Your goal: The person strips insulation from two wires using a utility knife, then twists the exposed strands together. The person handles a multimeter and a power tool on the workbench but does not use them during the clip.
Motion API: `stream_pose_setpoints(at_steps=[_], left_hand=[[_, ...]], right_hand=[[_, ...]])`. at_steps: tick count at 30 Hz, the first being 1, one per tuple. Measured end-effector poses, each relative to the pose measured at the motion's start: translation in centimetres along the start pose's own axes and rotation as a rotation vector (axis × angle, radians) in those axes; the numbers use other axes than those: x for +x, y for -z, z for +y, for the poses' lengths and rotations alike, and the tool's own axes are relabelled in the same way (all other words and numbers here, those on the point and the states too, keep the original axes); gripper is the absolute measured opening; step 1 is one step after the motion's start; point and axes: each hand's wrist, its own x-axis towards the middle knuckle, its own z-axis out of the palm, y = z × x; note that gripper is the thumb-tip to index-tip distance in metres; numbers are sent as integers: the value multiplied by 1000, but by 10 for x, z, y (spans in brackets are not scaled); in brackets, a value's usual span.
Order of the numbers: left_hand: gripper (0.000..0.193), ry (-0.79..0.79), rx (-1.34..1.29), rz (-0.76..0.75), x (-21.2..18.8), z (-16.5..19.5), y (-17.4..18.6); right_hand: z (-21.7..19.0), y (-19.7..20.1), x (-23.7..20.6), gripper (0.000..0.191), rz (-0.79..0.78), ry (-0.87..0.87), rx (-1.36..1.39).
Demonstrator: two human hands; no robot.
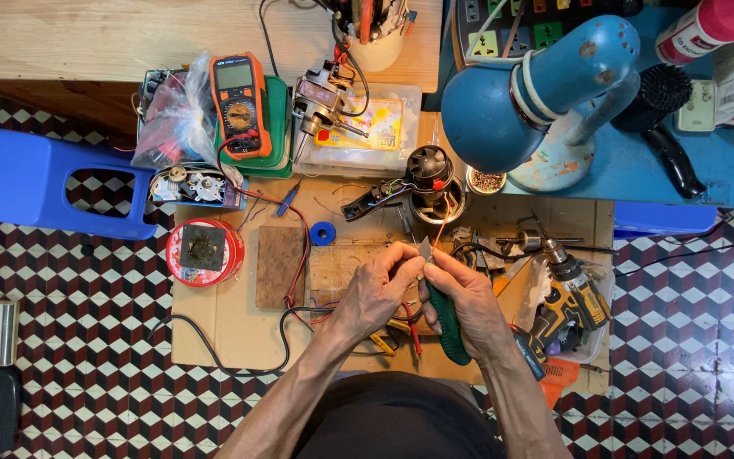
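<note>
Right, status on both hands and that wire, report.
Left hand pinching thin red wire. Right hand gripping green-handled tool, tip at the wire. Motor just beyond, nothing blocking.

L hand [377,289] & R hand [469,304] fingertips pinched together.

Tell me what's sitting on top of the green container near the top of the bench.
An orange multimeter lies on the green container, its red lead trailing down toward the bench. The meter and a clear plastic bag at its left cover most of the lid, so what's inside can't be seen.
</note>
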Motion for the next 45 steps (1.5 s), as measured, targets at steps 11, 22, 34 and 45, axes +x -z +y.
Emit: stream_pose_setpoints(at_steps=[11, 22, 34, 45], left_hand=[[31, -19, 29, 22, -2, 1, 0], [35, 54, 22, 74, -11, -5, -4], [35, 50, -26, -23, -3, -7, 2], [35, -2, 101, -87, -6, -1, 6]], right_hand=[[1, -3, -2, 43, 13, 9, -8], [-18, 4, -6, 46, 82, 45, -53], [-15, -14, -15, 71, -18, -97, -142], [-3, -7, -13, 58, 45, -59, -173]])
